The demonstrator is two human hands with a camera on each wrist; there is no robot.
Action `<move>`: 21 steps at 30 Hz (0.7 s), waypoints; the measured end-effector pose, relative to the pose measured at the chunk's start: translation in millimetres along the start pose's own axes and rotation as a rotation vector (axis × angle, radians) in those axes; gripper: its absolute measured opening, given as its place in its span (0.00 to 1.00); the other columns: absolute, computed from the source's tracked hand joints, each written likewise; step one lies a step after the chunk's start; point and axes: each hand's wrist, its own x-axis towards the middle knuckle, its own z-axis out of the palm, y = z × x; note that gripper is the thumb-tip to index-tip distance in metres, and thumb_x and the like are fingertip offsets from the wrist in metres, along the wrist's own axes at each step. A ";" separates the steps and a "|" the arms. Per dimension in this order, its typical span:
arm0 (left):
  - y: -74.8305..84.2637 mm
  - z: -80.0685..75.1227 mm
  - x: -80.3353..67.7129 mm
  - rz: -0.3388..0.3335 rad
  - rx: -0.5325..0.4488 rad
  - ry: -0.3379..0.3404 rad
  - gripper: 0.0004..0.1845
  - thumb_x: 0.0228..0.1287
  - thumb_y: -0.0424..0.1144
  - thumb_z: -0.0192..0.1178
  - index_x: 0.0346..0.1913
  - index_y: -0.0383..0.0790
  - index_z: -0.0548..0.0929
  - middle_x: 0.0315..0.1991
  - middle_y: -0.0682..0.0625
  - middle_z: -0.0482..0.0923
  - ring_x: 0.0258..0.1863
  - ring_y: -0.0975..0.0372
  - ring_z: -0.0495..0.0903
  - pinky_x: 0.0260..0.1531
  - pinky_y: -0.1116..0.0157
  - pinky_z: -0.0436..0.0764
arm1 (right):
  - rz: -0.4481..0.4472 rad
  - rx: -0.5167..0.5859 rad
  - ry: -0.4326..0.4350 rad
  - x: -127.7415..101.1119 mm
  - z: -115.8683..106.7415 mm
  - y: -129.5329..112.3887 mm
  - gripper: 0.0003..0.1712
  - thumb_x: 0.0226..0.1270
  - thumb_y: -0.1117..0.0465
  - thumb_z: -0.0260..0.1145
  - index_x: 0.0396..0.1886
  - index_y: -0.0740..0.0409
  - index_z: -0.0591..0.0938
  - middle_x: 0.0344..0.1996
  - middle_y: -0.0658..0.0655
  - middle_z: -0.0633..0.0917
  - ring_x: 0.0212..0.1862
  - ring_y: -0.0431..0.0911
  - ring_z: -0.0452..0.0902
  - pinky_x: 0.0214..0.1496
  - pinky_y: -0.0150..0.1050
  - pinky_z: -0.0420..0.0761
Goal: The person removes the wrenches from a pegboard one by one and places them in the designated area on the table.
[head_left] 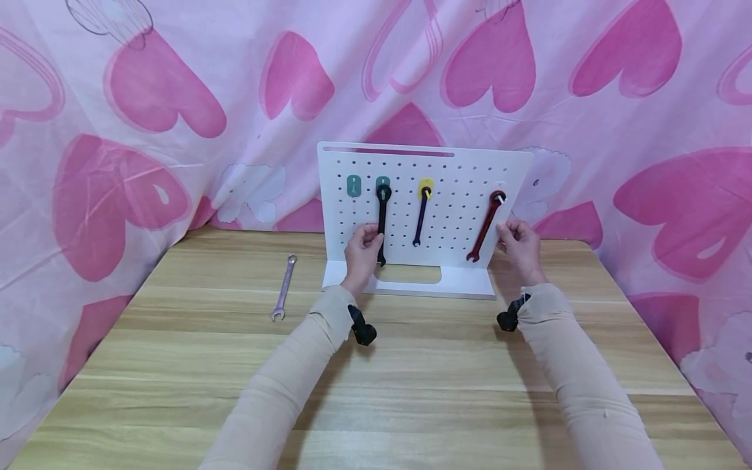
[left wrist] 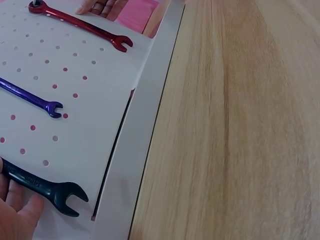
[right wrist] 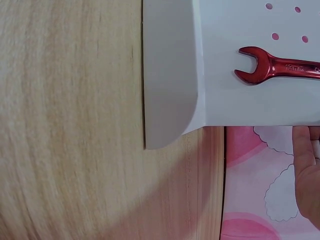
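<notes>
Writing first: there's tiny stamped lettering on the shaft of the red wrench (right wrist: 272,67) in the right wrist view, possibly starting with a 12, but it's running off the frame edge and I can't read it properly. Something's stamped on the black wrench (head_left: 382,222) too, way too blurry.

The black wrench is hanging on the white pegboard (head_left: 458,170) from a teal hook (head_left: 383,183), ring end up, open jaw pointing down, long axis pretty much vertical. The left hand (head_left: 361,251) is sitting at its lower half, thumb and fingers curling around the shaft. In the left wrist view only the heel of that hand is showing, so the grip itself is half cut off.

The red wrench is hanging near the board's right edge, leaning so its open end is pointing down and left. The right hand (head_left: 520,243) is gripping the board's right edge just beside it, fingers curled on the edge.

A blue wrench (head_left: 420,220) is hanging between those 2 from a yellow hook (head_left: 425,188), nearly vertical. 1 more teal hook (head_left: 353,185) is sitting bare.

A silver wrench (head_left: 284,288) is lying flat on the wooden table (head_left: 446,391), left of the board.
</notes>
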 end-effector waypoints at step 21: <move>2.0 -17.7 -1.8 -0.040 0.002 -0.121 0.12 0.65 0.39 0.59 0.50 0.45 0.80 0.40 0.49 0.79 0.37 0.63 0.76 0.42 0.66 0.82 | 0.044 -0.021 -0.004 -4.9 0.7 -6.4 0.11 0.67 0.57 0.60 0.39 0.61 0.75 0.32 0.47 0.77 0.39 0.38 0.75 0.45 0.28 0.82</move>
